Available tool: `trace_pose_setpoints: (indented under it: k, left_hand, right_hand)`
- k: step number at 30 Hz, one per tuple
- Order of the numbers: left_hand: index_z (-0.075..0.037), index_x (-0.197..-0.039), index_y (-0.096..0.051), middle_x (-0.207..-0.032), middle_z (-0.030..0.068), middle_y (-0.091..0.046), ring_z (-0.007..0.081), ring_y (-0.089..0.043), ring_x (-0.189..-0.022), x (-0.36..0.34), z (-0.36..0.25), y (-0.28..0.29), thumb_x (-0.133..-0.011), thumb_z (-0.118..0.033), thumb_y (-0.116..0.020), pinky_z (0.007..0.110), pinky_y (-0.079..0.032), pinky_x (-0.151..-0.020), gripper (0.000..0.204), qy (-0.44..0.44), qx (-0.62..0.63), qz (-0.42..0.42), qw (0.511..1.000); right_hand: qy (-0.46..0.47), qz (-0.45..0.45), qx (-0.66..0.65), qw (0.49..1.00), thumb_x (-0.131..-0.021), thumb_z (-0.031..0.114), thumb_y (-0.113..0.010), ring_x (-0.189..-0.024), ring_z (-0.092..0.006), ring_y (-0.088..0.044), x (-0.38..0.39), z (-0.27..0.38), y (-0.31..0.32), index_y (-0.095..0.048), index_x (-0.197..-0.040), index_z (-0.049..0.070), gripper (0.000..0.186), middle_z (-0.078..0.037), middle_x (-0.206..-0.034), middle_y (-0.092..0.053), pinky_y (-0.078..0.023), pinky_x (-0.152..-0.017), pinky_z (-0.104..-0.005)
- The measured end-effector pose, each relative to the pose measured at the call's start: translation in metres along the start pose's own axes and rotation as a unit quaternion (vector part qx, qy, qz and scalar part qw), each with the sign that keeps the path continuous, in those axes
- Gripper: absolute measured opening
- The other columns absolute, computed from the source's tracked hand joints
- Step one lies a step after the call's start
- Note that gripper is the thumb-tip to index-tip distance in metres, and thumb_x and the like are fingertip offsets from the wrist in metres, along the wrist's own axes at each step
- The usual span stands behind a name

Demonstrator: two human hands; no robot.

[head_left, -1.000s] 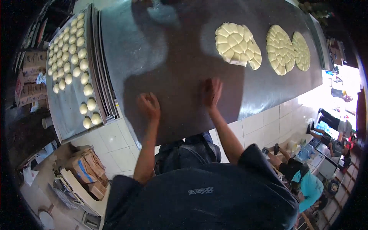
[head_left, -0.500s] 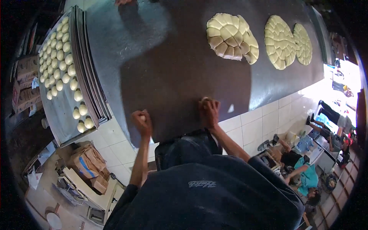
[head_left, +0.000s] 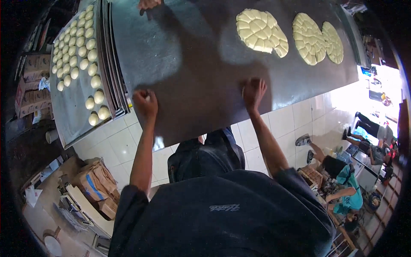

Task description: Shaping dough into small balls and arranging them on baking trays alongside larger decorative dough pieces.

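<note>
Both my hands rest at the near part of a dark metal table. My left hand has curled fingers round something small and pale that I cannot make out. My right hand is curled down on the surface, hiding whatever lies under it. Beyond it lie flat, cream dough rounds divided into segments: one with a notched edge and two touching each other farther right. To my left, a tray holds several rows of dough balls, atop stacked trays.
Another person's hand is at the table's far edge. Cardboard boxes and brown paper sacks stand at left. At right, several people, one in a teal shirt, are among clutter on the tiled floor.
My hands came down toward the near edge, then moved forward again, the right one rightward and the left one leftward. The other person's hand appeared at the far edge.
</note>
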State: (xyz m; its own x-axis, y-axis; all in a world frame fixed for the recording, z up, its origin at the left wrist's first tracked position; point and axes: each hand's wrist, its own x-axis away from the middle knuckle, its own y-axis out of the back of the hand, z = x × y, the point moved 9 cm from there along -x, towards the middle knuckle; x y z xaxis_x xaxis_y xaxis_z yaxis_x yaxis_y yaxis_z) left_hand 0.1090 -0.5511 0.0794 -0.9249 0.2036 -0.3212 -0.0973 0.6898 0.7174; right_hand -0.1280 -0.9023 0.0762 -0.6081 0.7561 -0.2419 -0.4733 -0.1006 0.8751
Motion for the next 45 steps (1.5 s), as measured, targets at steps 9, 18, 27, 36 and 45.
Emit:
trace_pose_setpoints:
  k: [9, 18, 27, 36, 45]
  left_hand:
    - [-0.003, -0.093, -0.052, -0.091, 0.0173, -0.054, 0.0351, -0.054, -0.086, 0.030, 0.028, -0.016, -0.091, -0.025, -0.073, 0.044, -0.044, -0.080, 0.030, 0.040, 0.035, 0.093, 0.994]
    - [-0.004, -0.127, -0.054, -0.127, 0.0181, -0.055, 0.0357, -0.059, -0.113, 0.091, -0.056, 0.000, -0.092, -0.017, -0.075, 0.046, -0.046, -0.101, 0.043, -0.020, 0.094, 0.048, 0.994]
    - [-0.004, -0.132, -0.052, -0.130, 0.0177, -0.052, 0.0305, -0.059, -0.116, 0.080, -0.095, -0.024, -0.082, -0.025, -0.087, 0.040, -0.052, -0.100, 0.064, 0.071, 0.060, 0.175, 0.980]
    - [-0.008, -0.122, -0.064, -0.122, 0.0169, -0.058, 0.0339, -0.056, -0.116, 0.059, -0.132, -0.045, -0.077, -0.019, -0.088, 0.041, -0.053, -0.093, 0.052, 0.000, 0.026, 0.224, 0.974]
    - [-0.006, -0.116, -0.064, -0.114, 0.0138, -0.063, 0.0292, -0.064, -0.109, -0.041, -0.066, 0.098, -0.079, -0.025, -0.089, 0.041, -0.054, -0.092, 0.048, 0.147, 0.131, 0.030, 0.980]
  right_hand:
    - [0.058, -0.079, -0.054, 0.994, -0.090, 0.019, -0.070, -0.093, -0.0350, -0.055, 0.024, 0.009, 0.019, -0.065, -0.096, 0.003, 0.017, -0.013, -0.095, -0.061, -0.043, -0.092, -0.0499]
    - [0.068, 0.013, -0.199, 0.978, -0.081, 0.009, -0.077, -0.121, -0.0379, -0.058, 0.059, 0.063, 0.015, -0.061, -0.126, 0.008, 0.047, -0.019, -0.126, -0.060, -0.047, -0.105, -0.0477]
    - [-0.045, 0.195, -0.315, 0.928, -0.079, 0.023, -0.087, -0.111, -0.0302, -0.063, 0.017, 0.043, 0.016, -0.053, -0.137, 0.007, 0.069, -0.015, -0.122, -0.059, -0.056, -0.093, -0.0411]
    - [0.042, 0.400, -0.214, 0.890, -0.078, 0.020, -0.086, -0.116, -0.0353, -0.058, 0.013, 0.053, -0.036, -0.052, -0.136, 0.004, 0.070, -0.017, -0.128, -0.054, -0.052, -0.099, -0.0459]
    - [-0.145, 0.477, -0.381, 0.778, -0.082, 0.022, -0.086, -0.103, -0.0218, -0.067, -0.011, 0.164, -0.037, -0.059, -0.127, 0.008, 0.054, -0.014, -0.116, -0.067, -0.058, -0.086, -0.0356]
